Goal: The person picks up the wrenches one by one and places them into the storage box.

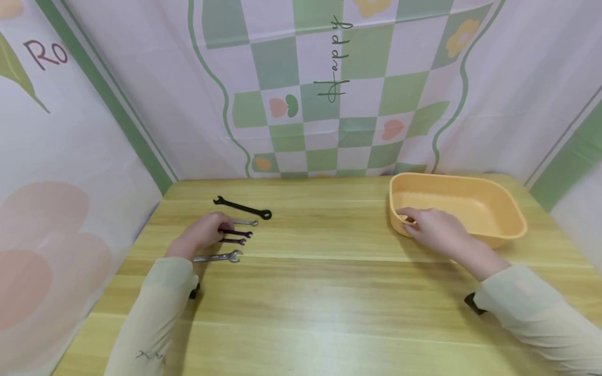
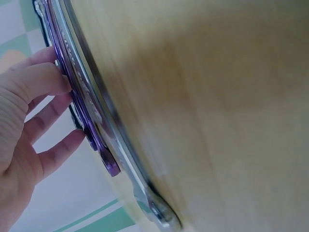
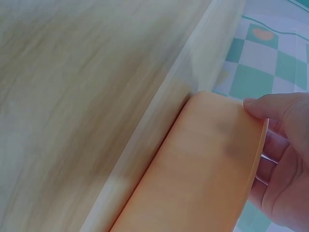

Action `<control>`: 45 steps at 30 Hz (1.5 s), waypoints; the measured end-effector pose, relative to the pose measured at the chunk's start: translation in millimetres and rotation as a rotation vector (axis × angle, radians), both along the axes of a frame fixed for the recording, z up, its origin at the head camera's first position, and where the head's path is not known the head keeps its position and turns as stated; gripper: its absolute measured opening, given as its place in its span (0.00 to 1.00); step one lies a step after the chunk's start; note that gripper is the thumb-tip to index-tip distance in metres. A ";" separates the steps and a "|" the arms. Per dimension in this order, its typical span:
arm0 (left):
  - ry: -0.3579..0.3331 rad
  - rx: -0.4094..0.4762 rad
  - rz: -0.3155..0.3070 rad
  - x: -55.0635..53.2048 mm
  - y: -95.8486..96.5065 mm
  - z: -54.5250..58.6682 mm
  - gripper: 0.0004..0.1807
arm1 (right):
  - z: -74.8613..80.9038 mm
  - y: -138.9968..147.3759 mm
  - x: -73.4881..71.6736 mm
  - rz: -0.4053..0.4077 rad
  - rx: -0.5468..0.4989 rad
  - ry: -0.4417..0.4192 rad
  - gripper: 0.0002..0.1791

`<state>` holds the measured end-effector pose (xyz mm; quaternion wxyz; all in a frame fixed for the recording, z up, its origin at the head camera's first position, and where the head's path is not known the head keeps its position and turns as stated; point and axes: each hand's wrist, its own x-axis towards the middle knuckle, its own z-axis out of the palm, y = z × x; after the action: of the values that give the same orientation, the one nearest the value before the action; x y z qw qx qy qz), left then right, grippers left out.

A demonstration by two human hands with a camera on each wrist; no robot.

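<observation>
In the head view, my left hand [image 1: 207,232] is over a row of wrenches at the left of the table. Its thumb and fingers pinch a dark purple wrench [image 1: 237,233]; in the left wrist view the fingers partly hide it. A second purple wrench [image 1: 235,241] and a large silver wrench [image 1: 218,257] lie on its near side. Beyond it are a small silver wrench [image 1: 245,222] and a black wrench [image 1: 242,208]. At the right, my right hand [image 1: 435,230] grips the left rim of a yellow plastic basin [image 3: 193,159], thumb outside and fingers inside.
The wood-grain table [image 1: 320,292] reaches back to a patterned curtain [image 1: 329,104]. Another curtain [image 1: 61,209] hangs along the left edge. The basin stands near the back right corner; its visible floor holds nothing.
</observation>
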<state>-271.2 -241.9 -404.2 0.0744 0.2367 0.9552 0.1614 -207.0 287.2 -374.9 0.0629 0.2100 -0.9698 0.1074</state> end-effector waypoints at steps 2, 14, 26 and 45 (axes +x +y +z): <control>-0.001 -0.002 -0.001 -0.3 0.7 1.1 0.16 | 0.2 -1.5 0.4 0.007 0.001 0.008 0.19; -0.013 -0.045 -0.004 -2.7 2.7 2.7 0.15 | 0.6 -15.5 5.8 0.058 -0.016 0.022 0.18; 0.012 -0.024 -0.052 -2.2 -1.8 0.4 0.16 | -4.7 -31.0 8.3 0.077 -0.043 0.042 0.17; 0.014 -0.054 -0.042 -1.7 -2.1 -0.9 0.15 | -4.0 -50.1 12.4 0.107 -0.068 0.039 0.17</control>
<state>-272.8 -244.1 -405.1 0.0776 0.2557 0.9545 0.1324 -194.7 237.1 -378.9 0.0830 0.2615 -0.9515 0.1394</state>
